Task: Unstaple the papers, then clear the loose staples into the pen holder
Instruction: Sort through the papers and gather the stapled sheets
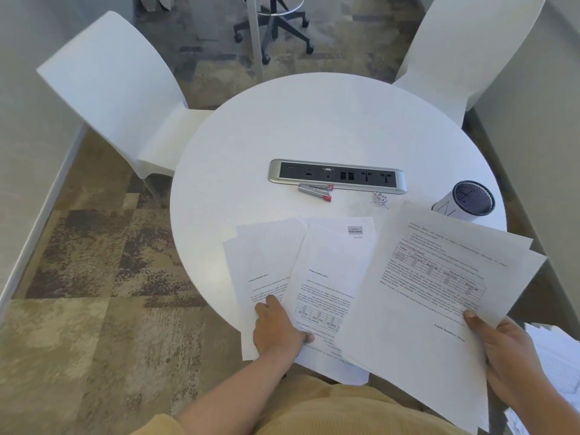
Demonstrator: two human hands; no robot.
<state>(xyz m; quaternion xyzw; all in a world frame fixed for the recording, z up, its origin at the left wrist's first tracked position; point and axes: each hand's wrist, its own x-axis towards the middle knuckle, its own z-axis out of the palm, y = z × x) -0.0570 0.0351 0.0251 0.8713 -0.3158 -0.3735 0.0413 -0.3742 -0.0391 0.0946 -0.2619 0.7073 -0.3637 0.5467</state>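
Nearest you, your right hand (pixel 508 356) is clamped on a stack of sheets (pixel 433 293), thumb on top and fingers underneath, and the stack looks raised at a slant. Your left hand (pixel 276 328) lies flat, pressing down the other papers (pixel 329 271), which fan out and overhang the near rim of the table (pixel 314 120). Ease that pressure and they could slide into your lap.

Watch the stack's far corner. It hangs close to the loose staples (pixel 379 200) and the pen holder (pixel 470 199), so a careless sweep could scatter one or tip the other.

The staples sit in a small glinting heap, too tiny to count, just this side of the socket panel (pixel 337 176). The staple remover (pixel 315 191) is to their left. The holder stands upright at the right rim, its mesh mouth open.
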